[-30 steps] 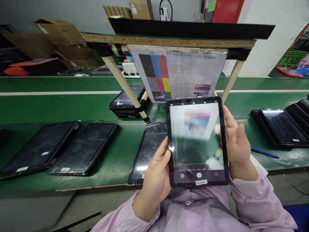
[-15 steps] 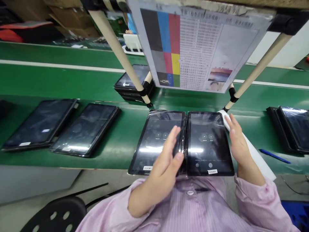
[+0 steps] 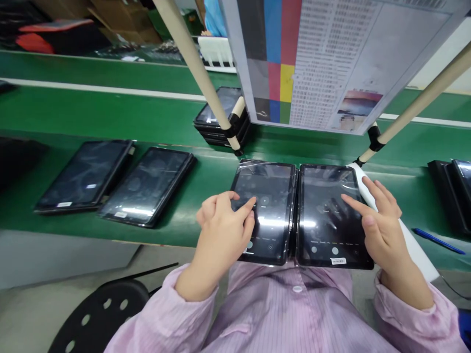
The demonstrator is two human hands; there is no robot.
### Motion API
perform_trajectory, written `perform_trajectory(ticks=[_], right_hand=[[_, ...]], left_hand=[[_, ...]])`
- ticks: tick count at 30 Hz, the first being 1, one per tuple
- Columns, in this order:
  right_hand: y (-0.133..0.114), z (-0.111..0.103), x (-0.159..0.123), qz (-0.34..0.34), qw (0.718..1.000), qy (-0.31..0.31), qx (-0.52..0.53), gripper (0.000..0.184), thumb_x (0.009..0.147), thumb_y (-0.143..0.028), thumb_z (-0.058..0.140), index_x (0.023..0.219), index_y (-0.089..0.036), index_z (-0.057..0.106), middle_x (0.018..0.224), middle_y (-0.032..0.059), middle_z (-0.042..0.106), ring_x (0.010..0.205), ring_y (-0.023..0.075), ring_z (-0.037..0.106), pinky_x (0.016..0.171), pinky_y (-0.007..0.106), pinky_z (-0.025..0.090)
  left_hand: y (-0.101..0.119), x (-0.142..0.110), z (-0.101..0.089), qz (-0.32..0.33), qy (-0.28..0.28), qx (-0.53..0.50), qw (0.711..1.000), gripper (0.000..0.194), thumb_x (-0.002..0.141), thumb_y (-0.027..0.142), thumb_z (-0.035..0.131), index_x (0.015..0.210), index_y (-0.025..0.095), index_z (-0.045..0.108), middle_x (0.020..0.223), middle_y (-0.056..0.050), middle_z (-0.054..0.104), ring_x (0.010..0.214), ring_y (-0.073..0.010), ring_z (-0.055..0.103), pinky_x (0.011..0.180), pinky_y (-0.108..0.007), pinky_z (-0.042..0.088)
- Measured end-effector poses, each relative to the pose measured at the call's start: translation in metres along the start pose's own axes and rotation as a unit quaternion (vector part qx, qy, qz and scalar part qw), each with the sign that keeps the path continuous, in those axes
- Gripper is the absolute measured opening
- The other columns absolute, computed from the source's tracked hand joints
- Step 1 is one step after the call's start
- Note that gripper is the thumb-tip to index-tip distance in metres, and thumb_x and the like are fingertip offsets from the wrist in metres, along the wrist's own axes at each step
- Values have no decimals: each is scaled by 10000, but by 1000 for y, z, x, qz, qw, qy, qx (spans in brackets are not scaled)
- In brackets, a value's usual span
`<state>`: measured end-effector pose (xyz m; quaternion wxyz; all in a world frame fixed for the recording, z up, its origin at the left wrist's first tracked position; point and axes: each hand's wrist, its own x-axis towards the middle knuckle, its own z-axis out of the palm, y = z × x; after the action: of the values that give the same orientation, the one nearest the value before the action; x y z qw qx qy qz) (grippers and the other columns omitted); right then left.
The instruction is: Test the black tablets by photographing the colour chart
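Observation:
Two black tablets lie side by side, flat on the green bench right in front of me. My left hand rests over the left tablet, index finger stretched out and touching its dark screen, the other fingers curled. My right hand hovers at the right edge of the right tablet, fingers apart, index finger pointing onto the glass. Neither hand holds anything. Both screens are dark with faint round icons and a row of buttons near the bottom.
A colour test chart hangs from a shelf on slanted beige poles. Two more tablets lie at left, a stack behind, others at the far right. A blue pen, white paper and a black stool are nearby.
One second ago both hands held a lit tablet upright toward the chart. It now lies flat beside the other tablet, and both hands have moved onto the two screens, index fingers out.

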<state>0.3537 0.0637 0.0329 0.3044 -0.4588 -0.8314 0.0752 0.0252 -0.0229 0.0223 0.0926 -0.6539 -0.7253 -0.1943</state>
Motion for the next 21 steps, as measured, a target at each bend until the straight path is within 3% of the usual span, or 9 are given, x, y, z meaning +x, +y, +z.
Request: perform_trajectory(ticks=[8,16,21], right_hand=[[9,-3,-24,36,997,22,-61,465,1113,-411,390,1088,-373,853,1635,-22,523,1559,419,391,1215,696,285],[12,3,-26,20,998,35,-43,421,1099,-370,434,1087,-339,853,1587,12,580,1504,414,464,1183,693,316],[17,3,-29,53,994,84,44,451,1108,-398,381,1225,-332,812,1610,27,552,1457,379,525,1189,663,350]], left_hand=[[0,-1,-6,67,40,-49,996,352,1050,245,512,1164,173,837,1141,-204,608,1095,-371,561,915,-582,444],[19,-1,-7,90,19,-73,993,325,1031,195,535,1134,181,842,1159,-205,596,1093,-376,521,886,-563,448],[26,0,-4,89,3,-66,994,309,1011,181,559,1142,208,838,1183,-199,594,1097,-376,496,861,-543,466]])
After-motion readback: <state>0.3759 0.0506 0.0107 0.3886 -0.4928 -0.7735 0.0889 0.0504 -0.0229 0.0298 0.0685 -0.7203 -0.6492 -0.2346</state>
